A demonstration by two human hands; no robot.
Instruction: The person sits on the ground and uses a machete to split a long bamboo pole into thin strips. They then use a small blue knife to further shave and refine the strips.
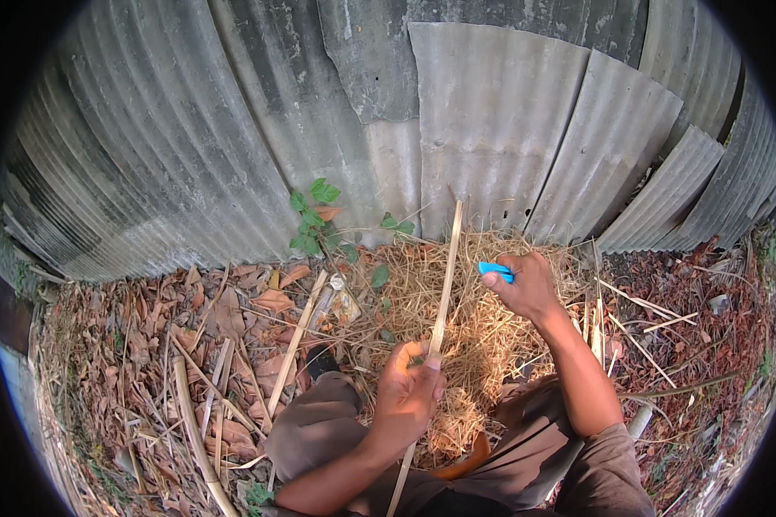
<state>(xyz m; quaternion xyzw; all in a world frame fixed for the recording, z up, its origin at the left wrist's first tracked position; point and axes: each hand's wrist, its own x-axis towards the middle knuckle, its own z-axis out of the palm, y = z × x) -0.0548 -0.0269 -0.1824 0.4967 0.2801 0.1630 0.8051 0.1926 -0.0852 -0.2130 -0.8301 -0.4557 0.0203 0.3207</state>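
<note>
A long, thin, pale bamboo strip (pixel 447 284) stands at a slant in front of me, its upper end near the metal wall. My left hand (pixel 403 401) is closed around its lower part, thumb pressed along it, and the strip's tail passes below toward my lap. To the right of the strip, my right hand (pixel 526 284) grips a small bright blue tool (pixel 496 272). Fingers cover most of that tool, so its kind and any blade are hidden. The tool and the strip are apart. Beneath both hands lies a heap of curly bamboo shavings (pixel 478 345).
A corrugated metal fence (pixel 500 129) stands across the far side. Bamboo pieces (pixel 297 345) and a thicker pole (pixel 197 431) lie left on dry leaves (pixel 228 314). A green plant (pixel 312 226) grows by the fence. An orange-brown curved object (pixel 467 461) rests between my legs.
</note>
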